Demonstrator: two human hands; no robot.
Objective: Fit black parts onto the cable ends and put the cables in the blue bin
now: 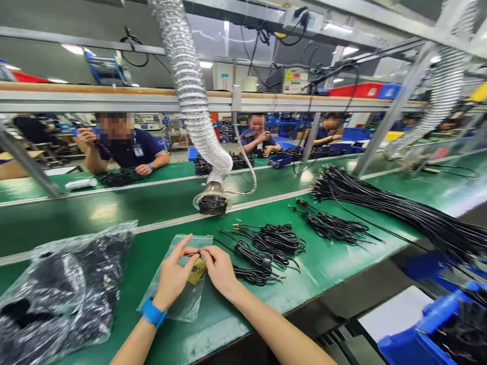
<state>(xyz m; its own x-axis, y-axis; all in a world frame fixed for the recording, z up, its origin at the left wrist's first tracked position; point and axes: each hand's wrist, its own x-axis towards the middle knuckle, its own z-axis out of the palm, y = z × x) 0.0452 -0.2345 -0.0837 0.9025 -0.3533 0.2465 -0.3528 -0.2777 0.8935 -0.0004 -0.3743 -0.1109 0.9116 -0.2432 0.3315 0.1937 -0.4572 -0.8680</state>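
My left hand [175, 276], with a blue band on the wrist, and my right hand [220, 268] meet over the green bench. Thumbs and forefingers close together around a small, thin, dark piece, perhaps a wire end; its kind is too small to tell. Just under the fingertips lies a yellow piece [197, 274] with a dark round mark, partly covered by my left hand. Beneath both hands a clear plastic bag [186, 306] rests flat on the bench. Coiled black cables [258, 253] lie in bundles right beside my right hand.
A large clear bag of black parts [68, 294] lies left. Farther right are more coiled cables [335, 223] and a long cable bundle [380, 197]. A fume duct [190, 86] hangs ahead. A blue bin [414, 339] stands lower right. Co-workers sit across the bench.
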